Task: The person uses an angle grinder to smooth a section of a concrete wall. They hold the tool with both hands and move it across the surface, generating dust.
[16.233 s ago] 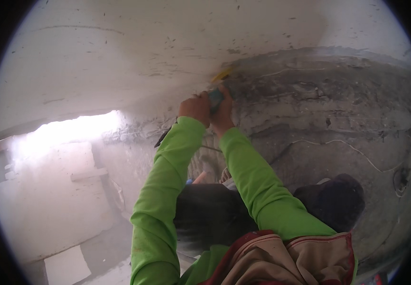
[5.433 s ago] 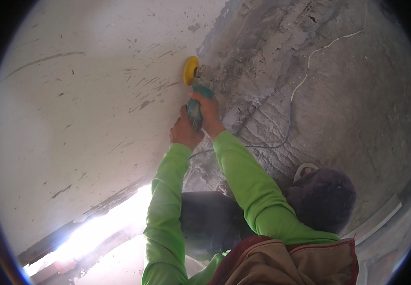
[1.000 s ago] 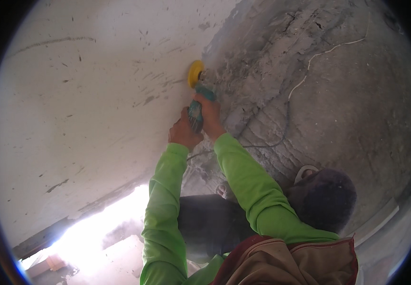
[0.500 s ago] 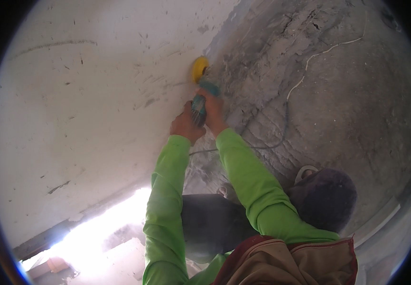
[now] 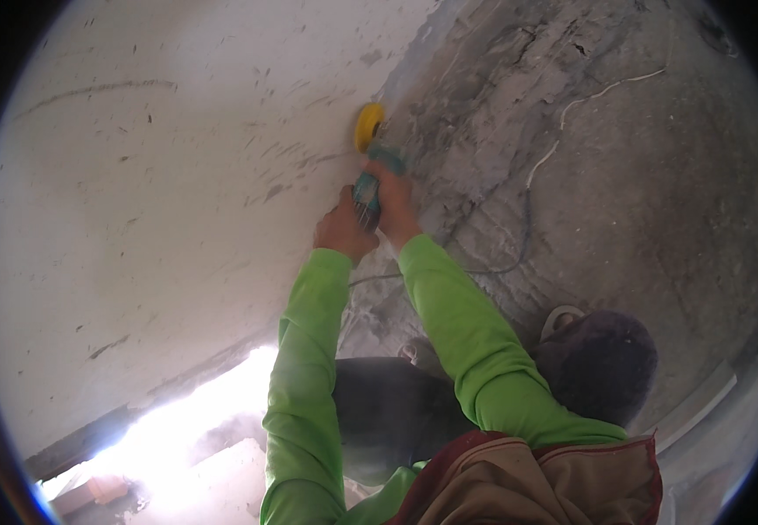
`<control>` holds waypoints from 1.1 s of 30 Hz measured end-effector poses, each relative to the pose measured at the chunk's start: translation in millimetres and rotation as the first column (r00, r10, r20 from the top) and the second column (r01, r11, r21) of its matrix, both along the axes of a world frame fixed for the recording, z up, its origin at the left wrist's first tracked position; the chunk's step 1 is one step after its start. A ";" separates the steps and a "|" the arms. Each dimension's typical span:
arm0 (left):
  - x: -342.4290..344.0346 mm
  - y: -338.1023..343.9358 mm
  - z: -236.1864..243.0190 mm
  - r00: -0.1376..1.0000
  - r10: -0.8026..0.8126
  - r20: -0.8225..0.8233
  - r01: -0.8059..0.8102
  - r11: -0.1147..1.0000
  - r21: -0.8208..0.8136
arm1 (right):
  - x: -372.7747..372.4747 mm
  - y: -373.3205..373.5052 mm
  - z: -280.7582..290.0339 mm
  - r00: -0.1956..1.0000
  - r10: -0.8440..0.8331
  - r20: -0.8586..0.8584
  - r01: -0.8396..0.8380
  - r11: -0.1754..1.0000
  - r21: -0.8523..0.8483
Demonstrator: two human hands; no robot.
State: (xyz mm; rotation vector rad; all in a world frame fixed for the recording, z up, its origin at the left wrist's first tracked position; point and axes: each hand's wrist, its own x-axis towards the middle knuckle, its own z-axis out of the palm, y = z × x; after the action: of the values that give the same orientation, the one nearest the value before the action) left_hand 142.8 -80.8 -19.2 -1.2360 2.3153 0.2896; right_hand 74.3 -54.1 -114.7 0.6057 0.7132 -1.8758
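While half a second ago the yellow disc (image 5: 368, 127) sat slightly higher, the teal grinder (image 5: 370, 185) has now slid down along the white wall's (image 5: 151, 192) border with grey plaster (image 5: 624, 201), so sanding continues; left hand (image 5: 342, 232) and right hand (image 5: 394, 203) stay clenched around its body.

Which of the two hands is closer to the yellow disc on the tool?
The right hand, gripping the teal tool higher up, just below the yellow disc. The left hand holds the tool's rear end, farther from it.
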 end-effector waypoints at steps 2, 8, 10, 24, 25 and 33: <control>12.9 2.0 2.0 0.999 0.018 0.031 -0.018 1.000 -0.003 | 12.9 5.5 8.3 1.000 0.000 0.021 0.000 1.000 -0.008; 47.2 12.0 10.3 0.994 0.061 0.089 -0.060 0.998 -0.009 | 50.7 5.7 4.8 0.988 0.115 0.103 -0.116 0.993 0.006; 58.9 13.1 10.1 0.995 0.065 0.074 -0.064 0.998 -0.016 | 64.1 4.6 3.5 0.992 0.107 0.069 -0.109 0.994 0.022; 57.0 3.1 6.4 0.999 0.037 0.024 -0.036 0.999 -0.020 | 56.8 -2.5 -0.2 0.996 0.071 0.059 -0.071 0.997 0.007; 58.9 1.5 4.2 0.999 0.034 0.015 -0.033 0.999 -0.040 | 55.4 -1.8 2.7 0.995 0.075 0.059 -0.076 0.997 0.002; 76.5 9.4 8.6 0.996 0.057 0.066 -0.057 0.998 -0.006 | 86.3 -2.5 -6.4 0.992 0.086 0.092 -0.085 0.996 -0.013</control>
State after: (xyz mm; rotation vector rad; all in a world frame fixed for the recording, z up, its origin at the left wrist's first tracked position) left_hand 219.3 -71.4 -10.5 -1.2961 2.2286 0.2593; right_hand 160.6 -56.6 -121.0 0.6421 0.6603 -1.7593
